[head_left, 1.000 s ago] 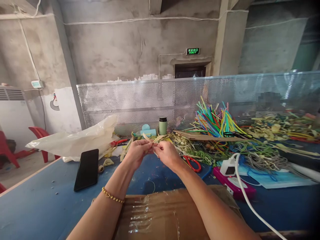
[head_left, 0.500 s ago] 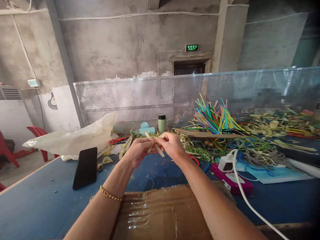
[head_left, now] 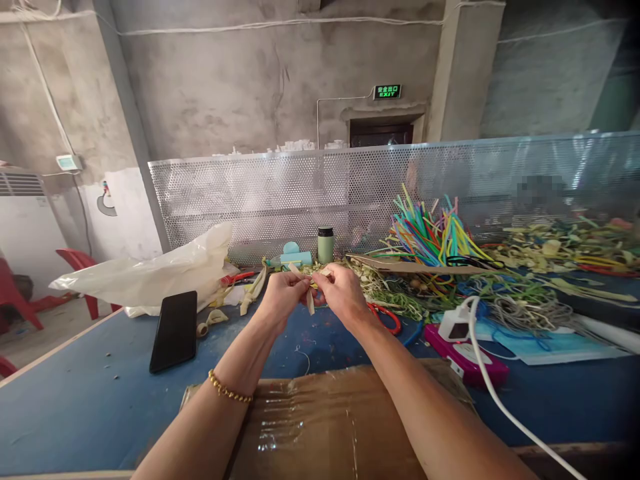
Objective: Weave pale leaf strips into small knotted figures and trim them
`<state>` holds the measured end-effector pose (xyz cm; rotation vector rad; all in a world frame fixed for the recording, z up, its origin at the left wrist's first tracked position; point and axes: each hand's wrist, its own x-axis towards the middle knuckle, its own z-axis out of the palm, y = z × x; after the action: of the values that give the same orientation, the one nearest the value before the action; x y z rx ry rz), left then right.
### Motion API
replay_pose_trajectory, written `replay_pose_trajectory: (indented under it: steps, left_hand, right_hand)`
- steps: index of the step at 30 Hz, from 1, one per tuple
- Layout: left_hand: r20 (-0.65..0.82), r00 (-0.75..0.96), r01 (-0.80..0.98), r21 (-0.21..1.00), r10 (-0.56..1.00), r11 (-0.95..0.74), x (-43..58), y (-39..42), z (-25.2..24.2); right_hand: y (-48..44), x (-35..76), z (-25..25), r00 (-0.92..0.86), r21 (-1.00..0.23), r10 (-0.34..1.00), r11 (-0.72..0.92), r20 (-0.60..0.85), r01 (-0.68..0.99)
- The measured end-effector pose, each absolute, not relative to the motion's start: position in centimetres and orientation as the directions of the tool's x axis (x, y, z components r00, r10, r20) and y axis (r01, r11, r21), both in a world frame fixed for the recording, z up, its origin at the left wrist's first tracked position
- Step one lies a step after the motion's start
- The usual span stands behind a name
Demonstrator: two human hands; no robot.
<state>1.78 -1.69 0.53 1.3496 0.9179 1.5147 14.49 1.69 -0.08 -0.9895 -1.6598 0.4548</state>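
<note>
Left hand (head_left: 286, 293): fingers pinched on a pale strip (head_left: 311, 303). Right hand (head_left: 340, 290): thumb and fingers likewise pinched on it, knuckles bent, close beside the left. Strip lies between the two hands, above the blue table (head_left: 90, 407); one end sticks up beyond the left fingertips, another hangs below them. One piece or several: cannot tell, fingers cover the middle.

Beyond the hands: green bottle (head_left: 325, 247), upright, and a light-blue container (head_left: 296, 258) to its left. Left of the left hand: black phone (head_left: 174, 331), flat, with a plastic bag (head_left: 150, 270) behind it. Right of the right hand: red loop (head_left: 393, 320), nearby; purple box (head_left: 467, 357), farther off. Nearer the body than both hands, below the forearms: cardboard (head_left: 330, 427).
</note>
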Motion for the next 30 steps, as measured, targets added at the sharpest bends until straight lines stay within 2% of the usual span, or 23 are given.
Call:
replay_pose_trajectory:
  steps: [10,12,16,22,26,30]
  left_hand:
    - [0.33,-0.076,-0.139,0.931,0.941,-0.337,1.6,-1.4,0.3]
    - [0.356,-0.037,-0.146,0.923,0.934,-0.357,1.3,-1.2,0.2]
    - [0.401,0.148,-0.228,0.903,0.904,-0.363,0.7,-1.2,0.3]
    - [0.416,0.147,-0.14,0.907,0.897,-0.397,0.3,-1.5,0.7]
    - [0.441,0.091,-0.088,0.897,0.893,-0.434,0.6,-1.8,0.9]
    - [0.487,0.064,-0.074,0.873,0.871,-0.482,0.9,-1.9,0.9]
  right_hand:
    - [1.5,14.2,-0.2,-0.047,-0.783,0.822,0.556,0.567,0.278]
    - [1.7,14.2,-0.2,-0.073,-0.818,0.84,0.541,0.538,0.195]
    - [1.9,14.5,-0.1,-0.115,-0.834,0.836,0.547,0.537,0.079]
    - [1.4,15.1,0.7,-0.097,-0.797,0.802,0.597,0.59,0.09]
    - [1.1,15.2,1.0,-0.098,-0.867,0.862,0.494,0.498,-0.062]
    - [0.9,15.0,1.0,-0.195,-0.909,0.888,0.409,0.417,-0.084]
